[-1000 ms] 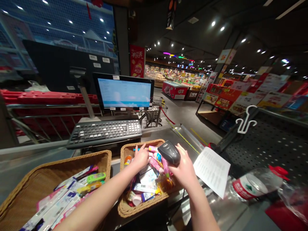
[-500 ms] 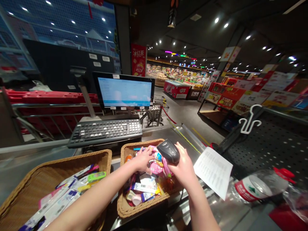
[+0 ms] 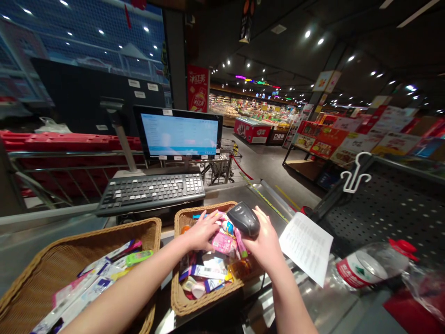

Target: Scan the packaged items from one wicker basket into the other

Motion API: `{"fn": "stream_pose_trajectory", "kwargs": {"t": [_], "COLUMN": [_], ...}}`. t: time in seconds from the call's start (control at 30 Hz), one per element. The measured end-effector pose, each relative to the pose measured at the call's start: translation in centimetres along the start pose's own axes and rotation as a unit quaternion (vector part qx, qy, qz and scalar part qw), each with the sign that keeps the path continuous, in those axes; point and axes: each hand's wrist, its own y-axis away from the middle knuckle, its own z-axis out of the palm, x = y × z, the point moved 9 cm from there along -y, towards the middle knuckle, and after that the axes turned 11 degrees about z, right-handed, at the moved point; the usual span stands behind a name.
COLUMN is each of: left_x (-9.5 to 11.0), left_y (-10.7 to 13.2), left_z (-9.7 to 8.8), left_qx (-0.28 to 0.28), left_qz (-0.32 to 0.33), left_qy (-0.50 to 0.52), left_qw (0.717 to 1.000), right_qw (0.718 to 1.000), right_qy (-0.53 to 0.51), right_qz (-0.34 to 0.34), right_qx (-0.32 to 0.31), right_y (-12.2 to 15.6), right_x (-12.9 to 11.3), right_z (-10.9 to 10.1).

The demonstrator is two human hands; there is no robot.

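Observation:
My right hand (image 3: 267, 241) is closed round a black barcode scanner (image 3: 244, 219), held over the right wicker basket (image 3: 194, 304). My left hand (image 3: 201, 230) grips a pink packet (image 3: 222, 241) just above the small packaged goods heaped in that basket, right under the scanner's nose. A second, larger wicker basket (image 3: 86, 241) at the left holds several flat packets and a green item (image 3: 139, 257).
Behind the baskets stand a keyboard (image 3: 153, 191) and a lit monitor (image 3: 179, 133). A printed sheet (image 3: 306, 246) lies to the right, beside a lying plastic bottle (image 3: 371, 265) and a black perforated panel (image 3: 392, 208). Store aisles and shelves stretch beyond.
My left hand went from reaching into the right basket to lifting a pink packet toward the scanner. The right hand with the scanner barely shifted.

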Motion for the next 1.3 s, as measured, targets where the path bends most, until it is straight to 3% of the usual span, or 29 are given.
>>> {"fn": "stream_pose_trajectory", "kwargs": {"t": [0.2,0.63,0.9,1.13,1.3], "left_x": [0.4,0.0,0.4,0.2,-0.3], "left_y": [2.7,9.2,12.8,16.2,18.8], "left_z": [-4.0,-14.8,-19.0,-22.1,-23.6], "left_qx": [0.046,0.187,0.249,0.279,0.302], "left_qz": [0.011,-0.072,-0.117,-0.147,-0.166], "left_qy": [-0.039,-0.175,-0.244,-0.283,-0.302], "left_qw": [0.998,0.964,0.93,0.906,0.889], "right_qw": [1.0,0.996,0.99,0.983,0.982], "right_qy": [-0.004,-0.028,-0.007,0.008,-0.009], "right_qz": [-0.014,-0.077,-0.141,-0.183,-0.187], "right_qx": [0.006,0.023,0.025,0.018,-0.019], "right_y": [0.0,-0.1,-0.3,0.4,1.9], "right_x": [-1.2,-5.9,-11.8,-16.9,-19.3], "right_z": [0.3,0.8,1.6,3.8,5.5]}}
